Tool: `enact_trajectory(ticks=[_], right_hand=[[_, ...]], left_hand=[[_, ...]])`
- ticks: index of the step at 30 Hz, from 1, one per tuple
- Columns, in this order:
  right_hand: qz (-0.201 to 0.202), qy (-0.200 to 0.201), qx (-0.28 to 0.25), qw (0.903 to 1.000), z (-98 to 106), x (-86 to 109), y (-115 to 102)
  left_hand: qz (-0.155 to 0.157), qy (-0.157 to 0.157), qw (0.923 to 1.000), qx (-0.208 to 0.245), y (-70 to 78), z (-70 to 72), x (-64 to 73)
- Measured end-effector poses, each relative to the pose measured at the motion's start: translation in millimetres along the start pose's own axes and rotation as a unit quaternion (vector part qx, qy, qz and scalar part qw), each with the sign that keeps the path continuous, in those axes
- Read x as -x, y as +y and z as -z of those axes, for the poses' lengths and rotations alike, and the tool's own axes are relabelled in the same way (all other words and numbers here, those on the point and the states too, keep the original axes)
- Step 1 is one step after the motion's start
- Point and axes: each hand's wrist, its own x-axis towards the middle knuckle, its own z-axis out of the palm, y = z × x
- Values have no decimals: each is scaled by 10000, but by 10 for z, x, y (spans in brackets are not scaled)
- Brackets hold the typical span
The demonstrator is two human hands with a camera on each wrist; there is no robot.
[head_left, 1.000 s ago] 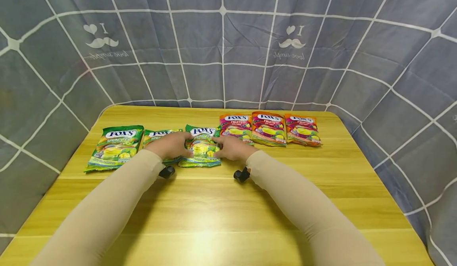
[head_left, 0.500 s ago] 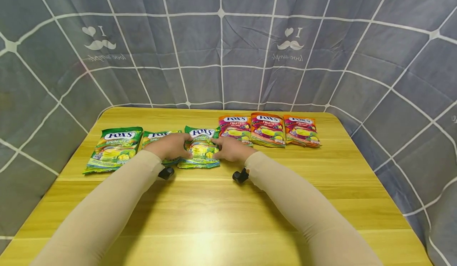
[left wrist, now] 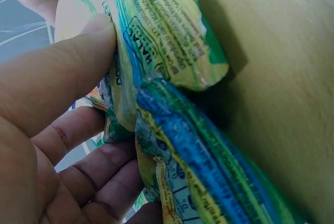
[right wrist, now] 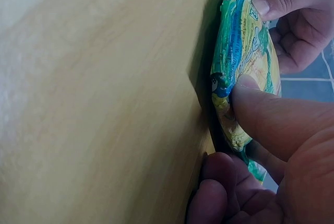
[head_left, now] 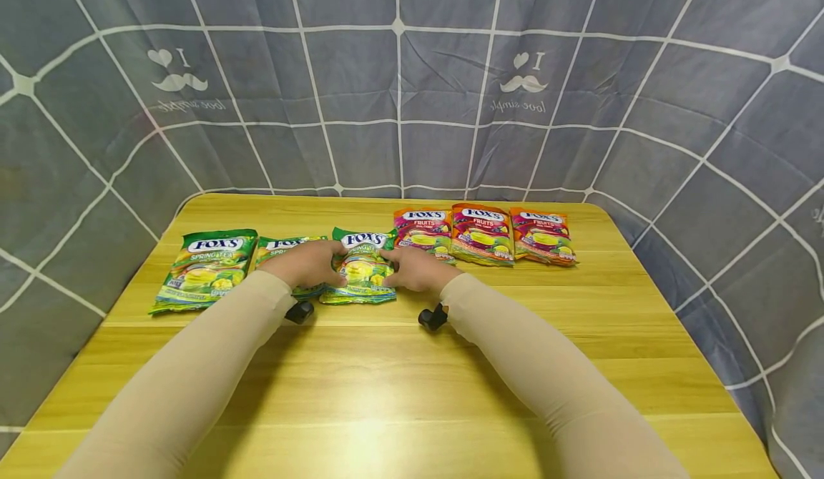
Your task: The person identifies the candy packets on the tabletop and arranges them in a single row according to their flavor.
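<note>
In the head view, a green Fox's Spring Tea candy bag (head_left: 360,275) lies face up at the middle of the row. My left hand (head_left: 309,261) holds its left edge and my right hand (head_left: 421,268) its right edge. The left wrist view shows the left thumb (left wrist: 88,51) on the bag's printed face, fingers curled at its side. Seen from the right wrist, that thumb (right wrist: 266,109) presses the bag's edge, with curled fingers low by the table. A second green candy bag (head_left: 280,244) is partly hidden behind the left hand.
Another green candy bag (head_left: 206,268) lies at the far left. To the right sit three orange-and-purple Fox's Fruits bags, the left one (head_left: 423,225) close beside the held bag, then the middle bag (head_left: 483,232) and right bag (head_left: 543,236). A grey checked curtain (head_left: 360,71) surrounds the wooden table (head_left: 360,372).
The head view has shifted slightly, so everything sits a little lower in it. Both hands stay on the same green candy bag, and the bags keep their places.
</note>
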Motion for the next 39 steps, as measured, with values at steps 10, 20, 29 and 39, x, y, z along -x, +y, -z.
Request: enact_trajectory(ticks=[10, 20, 29, 39], right_hand=[[-35, -6, -137, 9999, -1, 15, -4], [-35, -14, -86, 10000, 0, 13, 8], [132, 67, 73, 9999, 10, 3, 25], [282, 105, 88, 9995, 25, 23, 28]], left_hand=[[24, 4, 10000, 13, 14, 5, 6], [-3, -44, 10000, -48, 47, 26, 33], [93, -44, 9996, -254, 55, 43, 22], [111, 68, 9993, -354, 66, 52, 36]])
